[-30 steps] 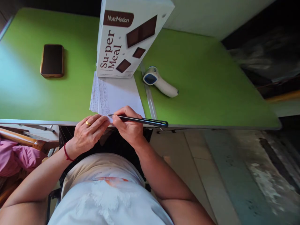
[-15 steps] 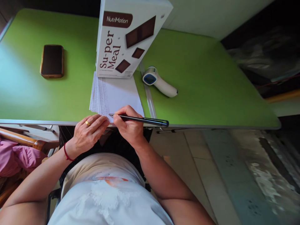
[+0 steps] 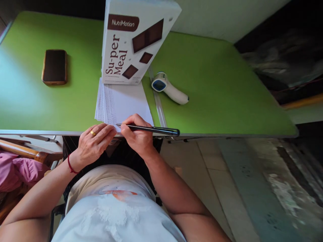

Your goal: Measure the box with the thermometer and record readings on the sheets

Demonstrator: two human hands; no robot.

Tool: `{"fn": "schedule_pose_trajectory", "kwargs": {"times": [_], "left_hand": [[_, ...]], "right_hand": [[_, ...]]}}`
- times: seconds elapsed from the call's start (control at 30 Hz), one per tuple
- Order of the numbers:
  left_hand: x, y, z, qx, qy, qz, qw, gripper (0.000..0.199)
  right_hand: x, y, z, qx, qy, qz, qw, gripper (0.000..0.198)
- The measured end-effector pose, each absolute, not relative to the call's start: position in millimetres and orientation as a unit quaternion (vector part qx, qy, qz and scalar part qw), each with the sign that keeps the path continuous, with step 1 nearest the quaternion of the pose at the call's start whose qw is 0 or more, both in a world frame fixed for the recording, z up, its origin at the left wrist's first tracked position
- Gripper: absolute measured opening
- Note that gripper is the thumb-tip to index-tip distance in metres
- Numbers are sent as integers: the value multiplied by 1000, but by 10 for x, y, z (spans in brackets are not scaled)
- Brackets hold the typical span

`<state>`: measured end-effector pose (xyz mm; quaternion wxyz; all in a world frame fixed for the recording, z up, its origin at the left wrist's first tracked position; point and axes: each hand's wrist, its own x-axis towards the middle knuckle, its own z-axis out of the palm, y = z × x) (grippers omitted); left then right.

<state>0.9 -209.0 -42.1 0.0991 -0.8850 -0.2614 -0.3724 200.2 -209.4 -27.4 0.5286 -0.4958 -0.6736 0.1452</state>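
Observation:
My right hand [image 3: 137, 134] is closed around a black pen [image 3: 156, 130], its tip down on the white paper [image 3: 131, 104]. Rows of small writing run along the left part of the sheets, which lie slightly fanned at the table's front edge. On the lower edge of the paper rests my left hand [image 3: 94, 141], palm down with its fingers stretched out, just left of the pen tip. A white box [image 3: 126, 43] marked "Su-per Meal" stands upright on the far end of the paper and hides that part.
A white handheld device [image 3: 170, 88], like an infrared thermometer, lies right of the paper on the green table [image 3: 214, 90]. Near it runs a metal strip [image 3: 158, 109]. On the left lies a dark phone-like object [image 3: 55, 67]. Pink cloth [image 3: 22, 171] hangs by a wooden chair [image 3: 30, 150].
The whole view has shifted slightly, so the things on the table appear a little further left. Both hands keep nearly the same pose, with the pen still at the paper.

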Motion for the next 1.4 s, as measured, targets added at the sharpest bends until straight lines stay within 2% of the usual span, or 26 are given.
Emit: {"fn": "schedule_pose_trajectory", "kwargs": {"times": [0.2,0.53,0.67,0.9,1.17,1.4], "left_hand": [[12,-2086,-394,-886,-258,-368,111,29],[13,-2086,-412,-886,-255,-375,97,29],[3,-2089,-439,-886,-260,-379,68,35],[-1,-2084,-395,-889,-256,-364,107,30],[-15,-2091,-432,-889,-261,-369,66,37],[1,-2081,-387,-890,-261,-359,108,33]], "right_hand": [[1998,-2096,-274,-482,-661,134,559,17],[2008,-2085,-273,-488,-677,127,536,17],[2016,-2095,-267,-497,-676,141,526,17],[2018,-2127,-268,-495,-665,125,546,17],[2023,-2112,-269,-509,-670,136,522,17],[2010,-2115,-282,-509,-658,127,540,16]]}}
